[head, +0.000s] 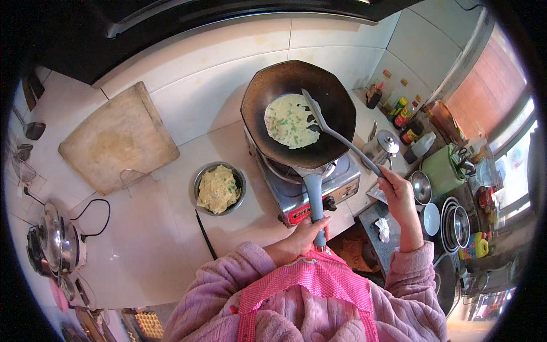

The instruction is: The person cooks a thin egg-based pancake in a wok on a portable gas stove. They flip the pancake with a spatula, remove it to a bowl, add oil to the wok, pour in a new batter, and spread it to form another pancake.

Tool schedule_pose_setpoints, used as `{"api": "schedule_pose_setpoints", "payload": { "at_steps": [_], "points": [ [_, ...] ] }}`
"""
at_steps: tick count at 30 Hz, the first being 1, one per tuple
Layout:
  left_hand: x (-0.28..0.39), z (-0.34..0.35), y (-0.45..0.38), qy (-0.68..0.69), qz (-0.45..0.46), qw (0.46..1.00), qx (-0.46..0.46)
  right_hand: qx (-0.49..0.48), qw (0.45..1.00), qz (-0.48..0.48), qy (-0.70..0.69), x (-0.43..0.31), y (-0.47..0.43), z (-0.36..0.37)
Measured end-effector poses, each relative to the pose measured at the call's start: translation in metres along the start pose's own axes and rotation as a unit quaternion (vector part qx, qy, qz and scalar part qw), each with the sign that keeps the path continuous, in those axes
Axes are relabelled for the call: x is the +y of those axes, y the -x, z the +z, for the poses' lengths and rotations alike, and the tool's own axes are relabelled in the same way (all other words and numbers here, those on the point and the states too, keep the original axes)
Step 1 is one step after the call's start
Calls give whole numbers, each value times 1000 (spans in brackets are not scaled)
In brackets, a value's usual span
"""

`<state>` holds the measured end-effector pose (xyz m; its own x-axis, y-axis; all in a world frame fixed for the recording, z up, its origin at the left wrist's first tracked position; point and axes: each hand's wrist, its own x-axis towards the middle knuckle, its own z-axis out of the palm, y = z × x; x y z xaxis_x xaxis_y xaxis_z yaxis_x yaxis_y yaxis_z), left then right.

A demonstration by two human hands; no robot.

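Note:
My left hand (308, 233) is wrapped around the grey handle (315, 196) of a dark wok (265, 77), which is over a gas stove (295, 196). In my right hand (397, 184) is the handle of a spatula (337, 136). The spatula's blade lies against the right edge of a pale pancake (288, 122) with green bits, inside the wok. That edge looks ragged, with dark gaps. To the left of the stove, a metal bowl (243, 188) holds folded pancakes (218, 189). Black chopsticks (206, 234) lie just below this bowl.
A wooden cutting board (119, 141) leans on the tiled wall at left, near an electric pot (57, 239). Sauce bottles (401, 115), a metal kettle (380, 147) and nested metal bowls (455, 226) stand at right. A dark range hood (85, 42) overhangs the back.

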<state>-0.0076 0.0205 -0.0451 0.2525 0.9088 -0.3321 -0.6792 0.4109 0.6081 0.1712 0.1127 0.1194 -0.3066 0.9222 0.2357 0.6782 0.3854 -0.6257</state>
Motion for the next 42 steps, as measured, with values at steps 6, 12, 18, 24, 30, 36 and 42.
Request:
{"api": "schedule_pose_setpoints", "payload": {
  "at_steps": [6, 12, 18, 24, 30, 36, 42],
  "points": [
    [-13, -7, -16, -21, -19, 999, -39, -90, 939, -130, 304, -27, -38, -38],
    [-20, 4, -42, 2, -96, 994, -48, -184, 791, -240, 532, -96, -104, -35],
    [-33, 22, -68, -8, -70, 995, -66, -244, 720, -261, 594, -145, -122, -1],
    [-35, 24, -75, -18, -75, 994, -75, -271, 733, -258, 568, -136, -119, 1],
    [-38, 25, -74, -25, -68, 996, -50, -259, 750, -223, 567, -102, -97, 0],
    [-36, 25, -73, -17, -57, 997, -51, -244, 792, -178, 531, -78, -72, 1],
    [-35, 26, -72, -9, -78, 996, -36, -149, 871, -157, 440, -54, -49, 2]
  ]
}}
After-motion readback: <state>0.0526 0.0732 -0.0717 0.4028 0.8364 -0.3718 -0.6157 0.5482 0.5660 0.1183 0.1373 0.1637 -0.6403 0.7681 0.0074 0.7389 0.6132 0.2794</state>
